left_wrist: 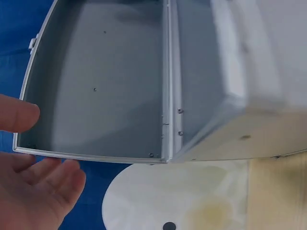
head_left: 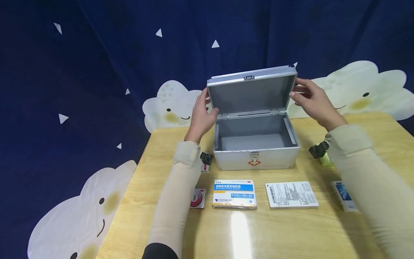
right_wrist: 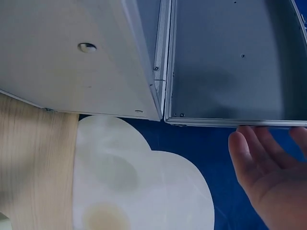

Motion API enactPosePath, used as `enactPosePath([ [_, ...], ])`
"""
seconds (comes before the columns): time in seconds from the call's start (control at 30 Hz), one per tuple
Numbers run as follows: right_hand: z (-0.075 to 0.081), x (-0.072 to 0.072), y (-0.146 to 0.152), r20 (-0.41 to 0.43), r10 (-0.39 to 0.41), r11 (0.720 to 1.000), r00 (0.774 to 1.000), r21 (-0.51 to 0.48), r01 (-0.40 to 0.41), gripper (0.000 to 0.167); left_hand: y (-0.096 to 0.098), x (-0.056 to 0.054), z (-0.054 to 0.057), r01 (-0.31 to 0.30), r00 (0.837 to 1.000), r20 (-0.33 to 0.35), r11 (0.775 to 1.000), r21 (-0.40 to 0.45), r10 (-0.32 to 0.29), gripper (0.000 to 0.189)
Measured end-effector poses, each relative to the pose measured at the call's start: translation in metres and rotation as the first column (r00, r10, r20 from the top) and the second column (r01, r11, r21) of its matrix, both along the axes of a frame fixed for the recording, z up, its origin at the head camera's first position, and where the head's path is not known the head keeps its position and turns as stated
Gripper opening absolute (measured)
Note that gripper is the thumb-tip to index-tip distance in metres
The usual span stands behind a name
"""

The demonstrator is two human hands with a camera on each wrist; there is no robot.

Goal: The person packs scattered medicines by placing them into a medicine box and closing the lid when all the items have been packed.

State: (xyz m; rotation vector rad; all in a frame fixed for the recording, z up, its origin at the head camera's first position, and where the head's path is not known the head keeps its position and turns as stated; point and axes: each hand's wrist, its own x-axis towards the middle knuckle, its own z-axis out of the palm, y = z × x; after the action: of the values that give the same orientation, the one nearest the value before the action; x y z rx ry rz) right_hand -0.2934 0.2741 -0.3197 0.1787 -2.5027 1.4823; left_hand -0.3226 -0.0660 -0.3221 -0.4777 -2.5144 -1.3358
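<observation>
A silver metal first-aid case [head_left: 275, 159] with a red cross stands on the table, its grey lid [head_left: 252, 95] raised. Inside, its bare grey floor shows. My left hand [head_left: 201, 117] holds the lid's left edge, the thumb [left_wrist: 21, 112] over the rim and the fingers outside. At the opposite edge my right hand [head_left: 315, 102] holds the lid, fingertips against its outer side and thumb near the front rim. In the right wrist view the lid [right_wrist: 225, 81] appears beside these fingers; the thumb is partly cut off there.
On the wooden table [head_left: 275, 233] a blue-and-white medicine box [head_left: 234, 194] and a white printed box [head_left: 291, 195] lie before the case. Other small boxes lie partly hidden by the sleeves, among them a blue one [head_left: 343, 194]. A dark blue curtain [head_left: 181, 54] hangs behind.
</observation>
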Motion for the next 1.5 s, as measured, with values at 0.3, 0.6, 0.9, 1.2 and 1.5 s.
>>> enactPosePath([
  [0.3, -0.001, -0.002, -0.001, 0.079, 0.007, 0.997, 0.997, 0.073, -0.013, 0.064, -0.002, -0.002, -0.01, -0.021, 0.999, 0.041, 0.998, -0.056, 0.024, 0.08],
  [0.6, -0.006, -0.007, 0.0, 0.177, 0.102, 0.984, 0.979, 0.129, -0.126, 0.079, 0.004, -0.009, -0.017, 0.017, 0.991, 0.135, 0.986, -0.165, 0.006, 0.089],
  [0.9, -0.006, -0.008, -0.003, 0.208, 0.125, 0.982, 0.97, 0.112, -0.15, 0.082, 0.005, -0.009, -0.019, 0.032, 0.991, 0.132, 0.985, -0.17, -0.009, 0.094],
  [1.2, 0.001, -0.002, 0.009, 0.252, 0.15, 0.968, 0.956, 0.159, -0.194, 0.082, -0.008, -0.005, -0.017, 0.033, 0.991, 0.131, 0.978, -0.205, -0.006, 0.084],
  [1.5, 0.002, 0.012, 0.037, 0.326, 0.147, 0.901, 0.934, 0.347, -0.262, 0.08, -0.013, 0.007, -0.017, -0.068, 0.998, 0.004, 0.985, -0.157, 0.07, 0.048],
])
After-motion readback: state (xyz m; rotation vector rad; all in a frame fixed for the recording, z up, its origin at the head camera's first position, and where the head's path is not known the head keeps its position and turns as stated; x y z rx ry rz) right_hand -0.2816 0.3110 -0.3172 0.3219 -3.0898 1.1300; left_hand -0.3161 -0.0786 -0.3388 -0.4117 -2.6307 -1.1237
